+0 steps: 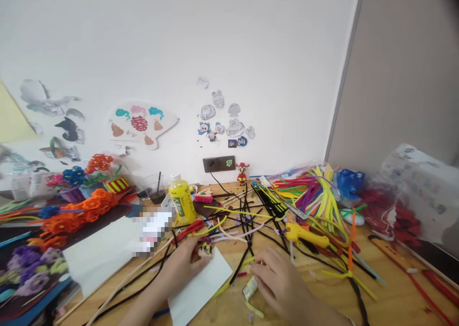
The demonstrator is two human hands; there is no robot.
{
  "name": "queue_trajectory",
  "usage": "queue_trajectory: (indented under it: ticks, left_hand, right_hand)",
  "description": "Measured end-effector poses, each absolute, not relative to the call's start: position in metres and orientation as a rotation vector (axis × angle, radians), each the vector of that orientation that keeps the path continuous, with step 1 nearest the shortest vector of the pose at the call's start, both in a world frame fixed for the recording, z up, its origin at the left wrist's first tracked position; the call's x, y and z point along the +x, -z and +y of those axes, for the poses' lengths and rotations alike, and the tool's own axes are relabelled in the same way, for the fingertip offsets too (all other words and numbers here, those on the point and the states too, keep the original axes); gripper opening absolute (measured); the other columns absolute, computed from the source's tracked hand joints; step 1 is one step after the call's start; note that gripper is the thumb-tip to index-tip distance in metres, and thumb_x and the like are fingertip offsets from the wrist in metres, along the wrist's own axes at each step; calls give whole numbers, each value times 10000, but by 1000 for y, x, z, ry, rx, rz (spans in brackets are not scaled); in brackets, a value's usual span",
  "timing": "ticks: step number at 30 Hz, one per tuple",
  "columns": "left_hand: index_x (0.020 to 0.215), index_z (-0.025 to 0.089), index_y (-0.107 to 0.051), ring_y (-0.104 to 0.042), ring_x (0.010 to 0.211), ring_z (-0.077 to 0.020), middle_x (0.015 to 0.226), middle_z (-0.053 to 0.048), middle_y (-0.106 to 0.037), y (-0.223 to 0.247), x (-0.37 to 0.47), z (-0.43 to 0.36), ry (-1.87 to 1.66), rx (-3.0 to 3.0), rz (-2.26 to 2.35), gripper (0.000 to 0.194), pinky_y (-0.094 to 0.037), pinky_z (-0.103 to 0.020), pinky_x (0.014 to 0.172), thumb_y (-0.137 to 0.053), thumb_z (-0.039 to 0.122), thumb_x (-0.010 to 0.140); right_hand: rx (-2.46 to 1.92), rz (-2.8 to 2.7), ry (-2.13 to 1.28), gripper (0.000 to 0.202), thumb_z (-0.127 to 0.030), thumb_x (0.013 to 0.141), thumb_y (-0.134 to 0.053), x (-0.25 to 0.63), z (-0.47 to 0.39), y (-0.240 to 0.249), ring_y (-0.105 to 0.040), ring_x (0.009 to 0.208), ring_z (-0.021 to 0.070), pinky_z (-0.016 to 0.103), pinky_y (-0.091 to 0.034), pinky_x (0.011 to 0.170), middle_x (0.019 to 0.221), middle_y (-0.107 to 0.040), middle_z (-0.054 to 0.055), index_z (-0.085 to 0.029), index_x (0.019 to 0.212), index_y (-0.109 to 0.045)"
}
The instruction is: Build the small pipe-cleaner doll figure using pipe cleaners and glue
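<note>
My left hand (pixel 181 266) is closed around a small figurine (pixel 206 247) with a pale face and red and dark parts on top. Below that hand a white sheet of paper (pixel 204 287) lies slanted on the table. My right hand (pixel 281 280) is curled, thumb and fingers close together; what they pinch, if anything, is too small to make out. Under its fingers lies a small pale, lighter-like object (pixel 250 287), with a short yellow chenille stem (pixel 254 309) nearby. Black chenille stems (pixel 245 221) spread across the table beyond both hands.
A yellow glue gun (pixel 306 235) lies right of centre, before a bundle of coloured chenille stems (pixel 324 197). A yellow bottle (pixel 182 199) stands behind my left hand, near red-handled scissors (pixel 190 230). Orange chenille flowers (pixel 79 216) fill the left side. A red-hatted figurine (pixel 242 174) stands by the wall.
</note>
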State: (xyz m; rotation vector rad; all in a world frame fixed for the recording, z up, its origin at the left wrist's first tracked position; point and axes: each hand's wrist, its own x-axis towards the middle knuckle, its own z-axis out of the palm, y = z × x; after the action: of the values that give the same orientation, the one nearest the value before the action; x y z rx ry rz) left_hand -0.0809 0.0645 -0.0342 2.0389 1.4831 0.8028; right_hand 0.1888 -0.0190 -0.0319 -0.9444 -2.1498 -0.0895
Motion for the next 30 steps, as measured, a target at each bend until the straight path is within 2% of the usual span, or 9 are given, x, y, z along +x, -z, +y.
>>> queue_trajectory:
  ticks: [3,7,10,17,24,30]
  left_hand:
    - [1106,195,-520,-606,714,-202,835,-33,-649,37,-74,63,-784,1998,1416,464,-473,-294,635,-565,210,645]
    - [1059,225,-454,-594,902,-204,1022,-53,-614,37,-72,66,-897,1828,1275,455,-469,-295,742,-535,113,625]
    - [1033,234,-380,-571,998,-212,1082,-82,-586,40,-72,70,-966,1683,1231,464,-463,-312,791,-587,153,626]
    - [1037,222,-346,-574,986,-207,1045,-86,-592,45,-70,73,-973,1649,1295,469,-479,-318,762,-619,245,655]
    - [1071,225,-350,-583,968,-204,1064,-83,-595,54,-73,72,-965,1711,1300,466,-489,-311,725,-605,219,681]
    - [1096,216,-397,-591,964,-215,1074,-100,-604,59,-75,72,-1011,1751,1350,481,-473,-346,798,-616,202,667]
  right_hand:
    - [-933,-2168,92,211,-45,769,-393,188,-19,31,-461,740,172,270,-378,629,815,-526,63,-166,833,-553]
    - [-937,-2160,78,218,-44,764,-379,189,-18,32,-459,720,171,260,-371,603,784,-526,62,-167,811,-553]
    - [-955,-2165,53,223,-54,773,-374,191,-16,33,-459,724,173,261,-378,613,781,-526,61,-168,832,-556]
    - [-985,-2210,-35,209,-71,788,-374,193,-13,36,-473,718,170,261,-397,609,780,-533,60,-173,828,-552]
    - [-1012,-2251,-99,193,-76,779,-395,193,-12,40,-493,736,177,267,-420,620,802,-547,66,-179,817,-553]
    - [-969,-2263,-39,187,-76,788,-392,194,-9,45,-494,702,167,251,-418,591,759,-550,58,-181,791,-547]
